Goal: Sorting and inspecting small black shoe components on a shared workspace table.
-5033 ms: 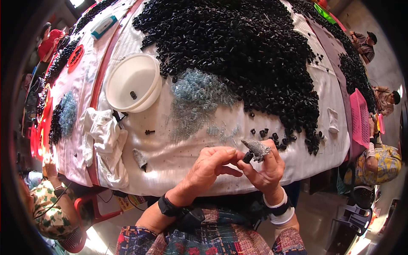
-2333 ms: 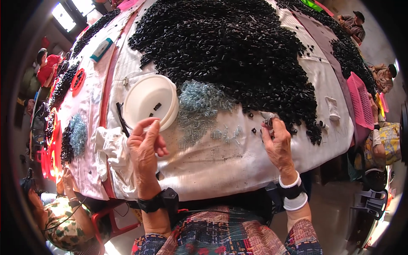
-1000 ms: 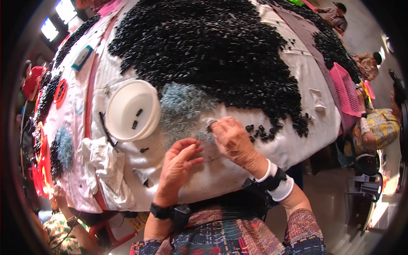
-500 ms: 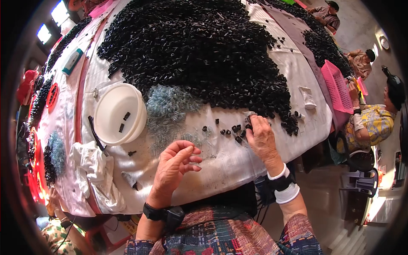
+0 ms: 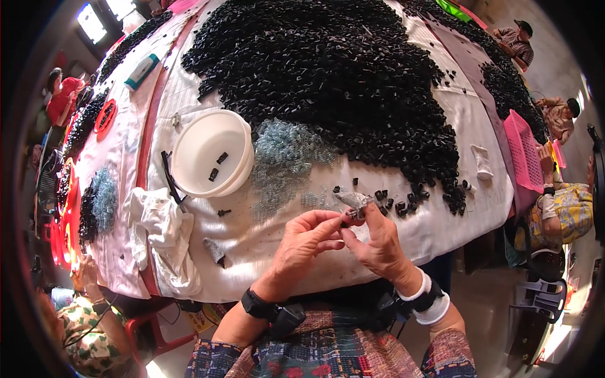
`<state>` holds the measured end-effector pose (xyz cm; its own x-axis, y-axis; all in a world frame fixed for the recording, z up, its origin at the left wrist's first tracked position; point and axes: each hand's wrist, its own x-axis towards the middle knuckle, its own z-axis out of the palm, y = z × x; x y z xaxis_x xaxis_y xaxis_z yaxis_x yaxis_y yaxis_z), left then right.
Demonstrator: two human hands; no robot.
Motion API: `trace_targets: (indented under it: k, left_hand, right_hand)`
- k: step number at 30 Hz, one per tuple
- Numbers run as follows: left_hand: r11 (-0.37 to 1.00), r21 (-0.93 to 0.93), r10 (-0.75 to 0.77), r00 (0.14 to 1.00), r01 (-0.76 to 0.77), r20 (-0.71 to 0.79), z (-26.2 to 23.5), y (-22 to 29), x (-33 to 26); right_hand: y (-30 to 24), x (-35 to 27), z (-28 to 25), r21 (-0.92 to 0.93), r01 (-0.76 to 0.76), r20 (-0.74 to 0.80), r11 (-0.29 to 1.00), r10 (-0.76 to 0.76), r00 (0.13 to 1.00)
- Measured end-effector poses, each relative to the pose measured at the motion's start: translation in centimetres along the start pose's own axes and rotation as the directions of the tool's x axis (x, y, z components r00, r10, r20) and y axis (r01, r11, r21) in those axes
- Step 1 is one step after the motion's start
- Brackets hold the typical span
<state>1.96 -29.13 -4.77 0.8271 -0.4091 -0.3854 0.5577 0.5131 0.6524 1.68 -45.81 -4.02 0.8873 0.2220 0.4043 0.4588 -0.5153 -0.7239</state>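
My left hand point(image 5: 304, 244) and my right hand point(image 5: 379, 247) meet over the near part of the cloth-covered table. Thumb and fingers of the left pinch a small black part point(image 5: 345, 224), mostly hidden between the hands. A crumpled grey piece point(image 5: 353, 200) sits at the right hand's fingertips; I cannot tell whether it is gripped or wrapped on a finger. The right thumb and fingers close around the small part's other side. Just beyond lie several loose black cylindrical parts point(image 5: 401, 206), a heap of clear bluish little springs or coils point(image 5: 287, 157) and a large black pile point(image 5: 328, 75).
A white bowl point(image 5: 247, 165) holds two black parts. Nearby lie a white cloth point(image 5: 161, 230), a grey scrap point(image 5: 214, 251), a black strap-like tool point(image 5: 169, 178) and a white packet point(image 5: 482, 162). A pink basket point(image 5: 522, 154) stands at right. Other people work around the table.
My right hand has left the loose black parts and come in towards my left hand; their fingertips now meet. The view has shifted, so the table appears further right.
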Motion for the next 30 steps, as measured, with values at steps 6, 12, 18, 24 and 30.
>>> trace_targets:
  k: [6,12,18,24,30]
  left_hand:
    - [0.995,-0.073,0.048,0.984,-0.061,-0.170,-2.2,0.8,-0.9]
    - [0.995,-0.093,0.026,0.981,-0.045,-0.194,-3.2,0.6,-1.0]
    - [0.991,-0.116,0.046,0.987,-0.064,-0.154,-3.6,0.5,-1.0]
    - [0.995,-0.069,0.067,0.985,-0.078,-0.157,-3.8,0.6,-1.2]
    - [0.993,-0.049,0.101,0.989,-0.107,-0.108,-2.6,1.1,-1.6]
  right_hand:
    - [3.2,2.6,0.8,-0.109,-0.021,-0.091,0.994,0.011,0.996]
    - [2.5,4.2,2.9,-0.262,0.089,0.089,0.961,-0.067,0.994]
    - [4.2,5.3,4.8,-0.417,0.248,0.137,0.875,-0.209,0.968]
    - [4.1,5.6,4.9,-0.414,0.279,0.138,0.867,-0.243,0.960]
    - [-0.8,4.1,2.7,0.148,-0.057,-0.024,0.987,0.061,0.998]
